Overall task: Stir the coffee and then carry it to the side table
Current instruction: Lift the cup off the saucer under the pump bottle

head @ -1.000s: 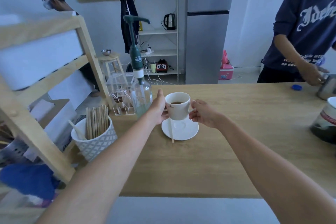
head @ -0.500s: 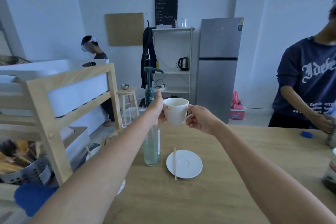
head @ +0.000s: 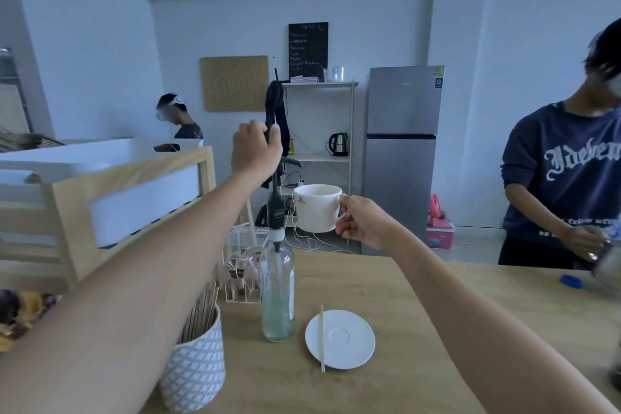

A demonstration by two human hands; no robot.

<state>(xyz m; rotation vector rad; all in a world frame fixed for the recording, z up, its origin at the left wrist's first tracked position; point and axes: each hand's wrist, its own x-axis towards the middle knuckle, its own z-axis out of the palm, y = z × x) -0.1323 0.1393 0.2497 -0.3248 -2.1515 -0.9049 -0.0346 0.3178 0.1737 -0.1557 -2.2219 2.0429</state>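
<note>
The white coffee cup (head: 316, 208) hangs in the air above the wooden counter (head: 420, 312), held by its handle in my right hand (head: 363, 222). Its contents are hidden from this angle. My left hand (head: 256, 148) is raised higher and to the left, apart from the cup, fingers curled with nothing visible in them. On the counter below lies the empty white saucer (head: 340, 339) with a wooden stir stick (head: 322, 338) resting across its left side.
A glass pump bottle (head: 277, 279) stands just left of the saucer, with a clear rack (head: 242, 265) behind it. A patterned pot of sticks (head: 196, 360) sits front left beside a wooden shelf frame (head: 100, 208). A person in a navy sweatshirt (head: 568, 185) works at the counter's right.
My left hand let go of the cup and rose up to the left. The cup now hangs from my right hand alone. My view tilted upward, and the saucer stayed on the counter.
</note>
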